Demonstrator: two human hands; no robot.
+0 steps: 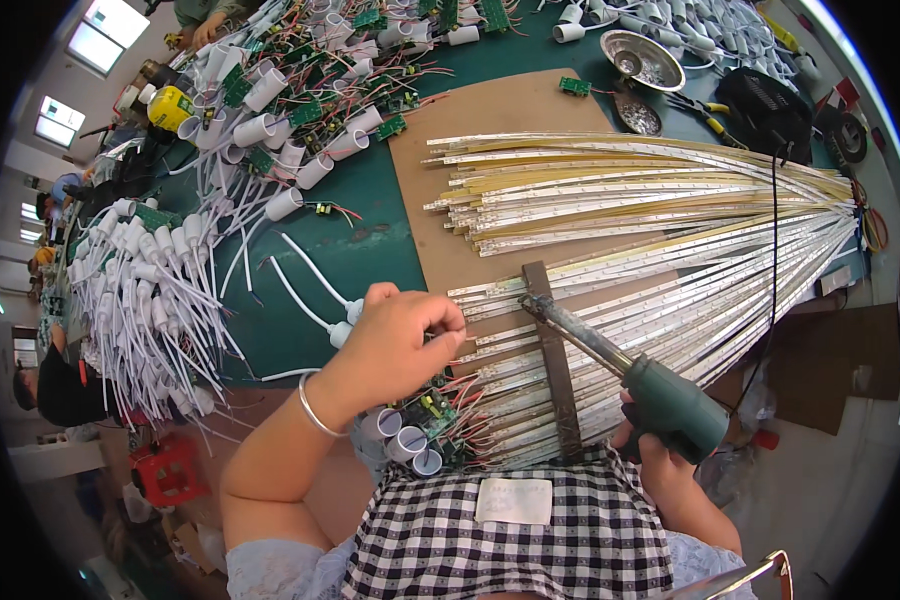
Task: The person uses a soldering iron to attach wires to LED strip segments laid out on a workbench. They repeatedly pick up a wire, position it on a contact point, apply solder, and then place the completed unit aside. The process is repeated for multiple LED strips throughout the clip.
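My left hand [400,335] is closed in a pinch at the left ends of the LED strips [610,350]. What lies between its fingertips is too small to make out; thin red wires show just below. In my right hand [660,468] is a soldering iron [675,408] with a thick green handle. Its dark tip reaches over a dark flat bar [555,375] that crosses the strips, a short way right of my left hand. White plastic lamp caps [408,443] with green circuit boards and red wires sit beside my left forearm.
A second bundle of LED strips [540,195] fans over a brown board [440,120]. White lamp caps and circuit boards are heaped at the back left, white cables [160,300] at the left. A metal bowl [642,60], pliers [710,120] and a hanging black cord [774,250] are right.
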